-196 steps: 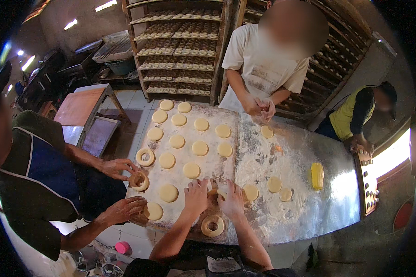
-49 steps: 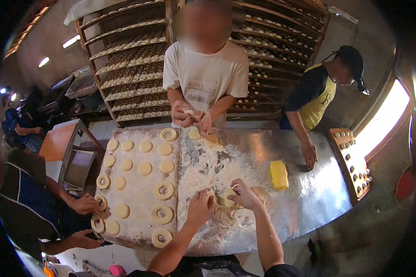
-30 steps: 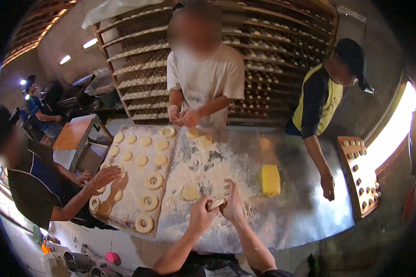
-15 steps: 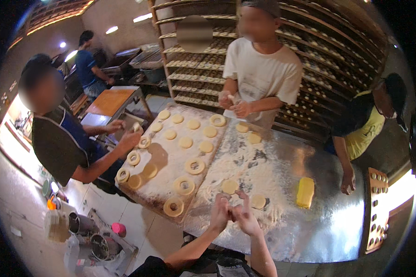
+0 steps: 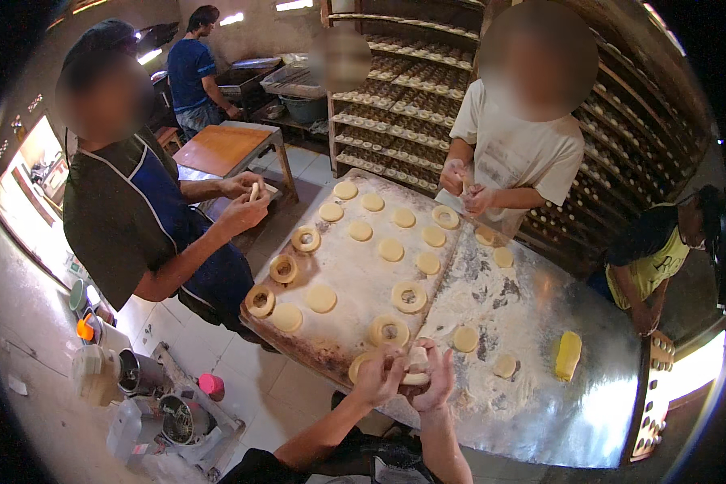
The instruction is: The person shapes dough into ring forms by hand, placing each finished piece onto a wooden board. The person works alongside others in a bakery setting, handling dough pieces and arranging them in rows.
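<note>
My left hand [image 5: 375, 375] and my right hand [image 5: 431, 379] are raised close together at the near corner of the floured board [image 5: 359, 298], both with fingers curled round a pale piece of dough [image 5: 415, 373]. Its exact shape is partly hidden by my fingers. Dough rings [image 5: 408, 297] and flat dough discs [image 5: 322, 298] lie on the board, one ring just behind my hands. To the right, on the floury metal tabletop [image 5: 500, 427], are more discs [image 5: 465, 339] and a yellow block [image 5: 567, 355].
Co-workers in a dark apron [image 5: 129, 234] and a white T-shirt [image 5: 516, 145] handle dough. A person in yellow [image 5: 649, 266] bends by a tray [image 5: 649, 403]; another in blue [image 5: 189, 81] stands behind a small table [image 5: 218, 145]. Racks [image 5: 403, 113] line the back; buckets [image 5: 185, 419] sit low left.
My view has swung left. My joined hands have shifted from the floured metal toward the board's corner. The left co-worker's hands have risen from the board with dough; the person in yellow has bent toward the tray.
</note>
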Motion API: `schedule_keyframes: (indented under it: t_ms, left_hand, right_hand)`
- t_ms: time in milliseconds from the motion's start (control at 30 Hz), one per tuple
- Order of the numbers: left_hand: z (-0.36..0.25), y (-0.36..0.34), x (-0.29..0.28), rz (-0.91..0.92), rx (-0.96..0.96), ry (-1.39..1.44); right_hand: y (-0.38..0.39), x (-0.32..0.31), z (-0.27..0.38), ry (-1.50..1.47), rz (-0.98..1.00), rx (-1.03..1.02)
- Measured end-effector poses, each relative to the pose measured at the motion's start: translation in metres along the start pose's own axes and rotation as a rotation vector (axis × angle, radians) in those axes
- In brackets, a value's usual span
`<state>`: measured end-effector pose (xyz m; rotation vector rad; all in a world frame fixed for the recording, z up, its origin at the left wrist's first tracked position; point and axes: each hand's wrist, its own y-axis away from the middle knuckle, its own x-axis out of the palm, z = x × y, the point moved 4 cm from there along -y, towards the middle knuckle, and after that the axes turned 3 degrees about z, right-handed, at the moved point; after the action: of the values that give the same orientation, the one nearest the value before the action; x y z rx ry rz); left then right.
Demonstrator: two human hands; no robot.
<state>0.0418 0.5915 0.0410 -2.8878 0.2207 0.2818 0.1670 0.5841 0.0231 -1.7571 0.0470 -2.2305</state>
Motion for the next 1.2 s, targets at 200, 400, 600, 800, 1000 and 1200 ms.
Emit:
schedule_keyframes:
  t_ms: [200,400,600,800,1000,1200]
  left_hand:
    - [0.018,-0.010,-0.052,0.139,-0.028,-0.196]
    - [0.035,-0.014,-0.088,0.111,-0.052,-0.281]
    - [0.051,-0.020,-0.104,0.122,-0.154,-0.266]
    - [0.070,-0.039,-0.117,0.078,-0.404,-0.095]
    - [0.085,-0.064,-0.162,-0.096,-0.316,-0.881]
    - [0.098,-0.034,-0.149,0.248,-0.328,-0.934]
  right_hand:
    - [-0.024,-0.008,-0.045,1.198,-0.175,0.092]
    - [-0.044,0.006,-0.080,0.562,-0.302,0.131]
    - [-0.067,0.015,-0.091,1.005,-0.247,0.430]
    - [-0.091,-0.007,-0.116,0.688,-0.602,0.398]
    - [-0.101,0.016,-0.086,2.238,-0.656,0.374]
    - [-0.084,0.005,-0.114,2.587,-0.377,0.455]
